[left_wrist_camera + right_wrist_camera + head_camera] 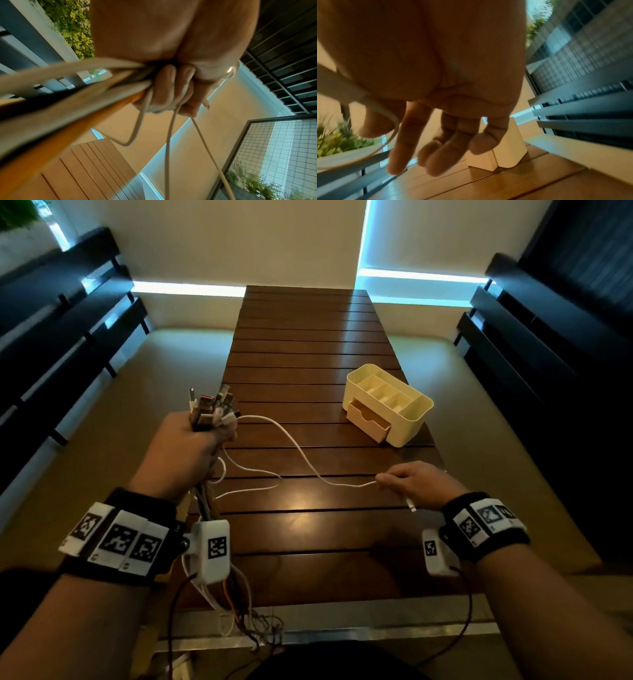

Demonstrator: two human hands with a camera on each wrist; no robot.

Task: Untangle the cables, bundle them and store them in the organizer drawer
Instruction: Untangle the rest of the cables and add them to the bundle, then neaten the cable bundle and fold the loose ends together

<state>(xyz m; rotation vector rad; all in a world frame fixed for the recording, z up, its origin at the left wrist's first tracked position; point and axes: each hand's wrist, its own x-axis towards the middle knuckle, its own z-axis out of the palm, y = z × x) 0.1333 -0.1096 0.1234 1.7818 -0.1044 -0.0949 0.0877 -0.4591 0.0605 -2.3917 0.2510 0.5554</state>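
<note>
My left hand (191, 436) grips the cables (210, 409) upright so their plugs line up; my right hand (416, 482) pinches one white cable (298, 450), drawing it sideways above the table (308, 337). The organizer (388, 402) waits, drawer (368, 419) open.

Cable bundle (209, 409): middle hidden inside left hand (191, 446), lower ends cut off past counter (308, 344) edge; blurred in left wrist view. White cable (301, 453): blurred beside right hand (436, 81). Organizer (404, 409) drawer (368, 419): contents indiscernible; partly hidden behind fingers (450, 152)
</note>
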